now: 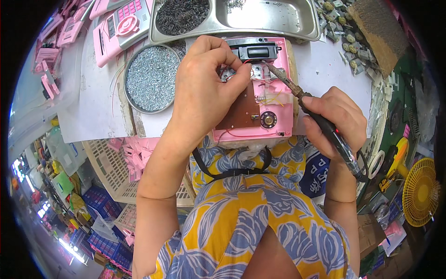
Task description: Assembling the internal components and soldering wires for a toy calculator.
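Observation:
A pink plastic housing [287, 122] lies open in front of me, with a brown circuit board [241, 109], a small round speaker [268, 120] and a black rectangular part [258, 52] inside. My left hand [200, 81] reaches over its left side, thumb and forefinger pinched on a thin red wire [247, 61]. In my right hand [341, 118] is a soldering iron [325, 126], gripped by its black handle. Its tip points up and left, close by the lower edge of the black part; whether it touches metal there I cannot tell.
A round dish of small screws [151, 78] stands left of the housing. Behind is a steel compartment tray [223, 33] holding dark springs [182, 16]. A pink-and-silver device [121, 30] sits back left. Metal parts [350, 46] and cardboard [377, 32] lie back right; a yellow fan [420, 191] stands right.

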Demonstrator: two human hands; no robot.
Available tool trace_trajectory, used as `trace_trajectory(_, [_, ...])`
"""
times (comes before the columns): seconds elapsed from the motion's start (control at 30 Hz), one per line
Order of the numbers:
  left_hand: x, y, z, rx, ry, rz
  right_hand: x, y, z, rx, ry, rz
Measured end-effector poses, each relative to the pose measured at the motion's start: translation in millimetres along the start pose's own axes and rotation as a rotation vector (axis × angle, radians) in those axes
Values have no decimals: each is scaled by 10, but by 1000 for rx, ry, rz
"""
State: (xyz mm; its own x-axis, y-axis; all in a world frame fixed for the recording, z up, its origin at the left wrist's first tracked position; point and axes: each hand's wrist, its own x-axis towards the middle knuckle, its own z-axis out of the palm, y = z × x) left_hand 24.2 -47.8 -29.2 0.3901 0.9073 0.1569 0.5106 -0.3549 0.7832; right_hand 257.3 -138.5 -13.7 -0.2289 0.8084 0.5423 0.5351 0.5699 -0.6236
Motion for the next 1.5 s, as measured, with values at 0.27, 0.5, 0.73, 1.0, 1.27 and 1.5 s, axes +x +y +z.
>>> trace_trajectory(0.27, [5,9,-32,32,-20,3,-1,14,8,0,15,-8])
trace_trajectory(0.5, [12,-6,-63,-28,-44,4,-13,18,3,9,12,-4])
trace_trajectory(0.73, [-1,-9,-36,17,-17,46,7,17,31,17,11,7])
trace_trajectory(1.0, [15,-12,-61,-2,3,28,-1,39,45,17,29,3])
trace_trajectory(1.27, [-55,-108,-151,73,80,221,6,51,45,25,47,-3])
trace_trajectory(1.5, [-139,40,-147,-49,39,205,-4,49,34,20,38,-7])
